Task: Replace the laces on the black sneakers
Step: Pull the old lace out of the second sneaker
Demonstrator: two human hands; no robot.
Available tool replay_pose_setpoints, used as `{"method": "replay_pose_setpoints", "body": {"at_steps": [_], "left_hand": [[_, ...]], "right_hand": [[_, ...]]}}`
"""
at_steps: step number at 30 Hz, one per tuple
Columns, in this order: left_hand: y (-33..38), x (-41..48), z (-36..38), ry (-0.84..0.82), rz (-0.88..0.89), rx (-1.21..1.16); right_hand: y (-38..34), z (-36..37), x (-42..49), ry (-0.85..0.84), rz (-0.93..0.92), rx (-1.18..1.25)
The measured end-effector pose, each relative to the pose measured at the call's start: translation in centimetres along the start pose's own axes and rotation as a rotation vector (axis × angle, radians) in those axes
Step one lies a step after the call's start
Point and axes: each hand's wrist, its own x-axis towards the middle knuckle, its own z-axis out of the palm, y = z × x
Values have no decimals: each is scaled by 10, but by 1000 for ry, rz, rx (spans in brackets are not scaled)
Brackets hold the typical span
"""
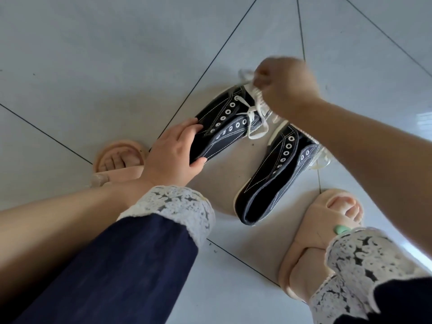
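A: White flat lace [253, 111] sits in the toe-end eyelets of the black canvas sneaker [224, 127]; how best to work it?
B: One crossing at a time, pulled straight, shoe braced.
A: Hands?
B: Left hand [173, 155] grips the heel end, fingers curled; right hand [287, 87] pinches the lace near the toe. The other black sneaker [275, 174] lies alongside on the tiled floor [93, 66].
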Motion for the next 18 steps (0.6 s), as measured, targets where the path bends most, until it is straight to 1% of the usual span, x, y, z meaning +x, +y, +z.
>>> {"method": "replay_pose_setpoints", "body": {"at_steps": [2,3,4,5,6,7,8,9,10,11,12,13,15,16,17,18], "left_hand": [[0,0,0,9,9,-2],[0,0,0,10,11,-1],[0,1,0,6,10,-1],[0,1,0,2,9,-3],[0,1,0,3,9,-5],[0,1,0,7,9,-9],[0,1,0,8,7,-13],[0,1,0,8,5,-17],[0,1,0,8,4,-18],[-1,1,1,8,4,-17],[-1,1,1,7,4,-15],[-1,2,1,5,1,-15],[-1,1,1,4,0,-15],[-1,1,1,5,4,-15],[-1,1,1,5,6,-16],[-1,1,2,2,5,-18]], "right_hand": [[18,-28,16,214,142,87],[28,-42,23,288,209,117],[36,-53,27,317,256,173],[41,-60,26,290,277,267],[40,-63,20,184,263,377],[37,-62,9,15,216,467],[32,-60,-3,-215,146,505],[25,-57,-15,-482,53,461],[19,-55,-26,-735,-46,351],[15,-50,-32,-889,-124,247],[14,-43,-33,-896,-173,198],[12,-37,-31,-784,-171,220],[6,-25,-23,-411,-67,291],[1,-18,-18,-283,-23,249],[-2,-11,-13,-238,1,164],[-5,-2,-10,-240,14,75]]}}
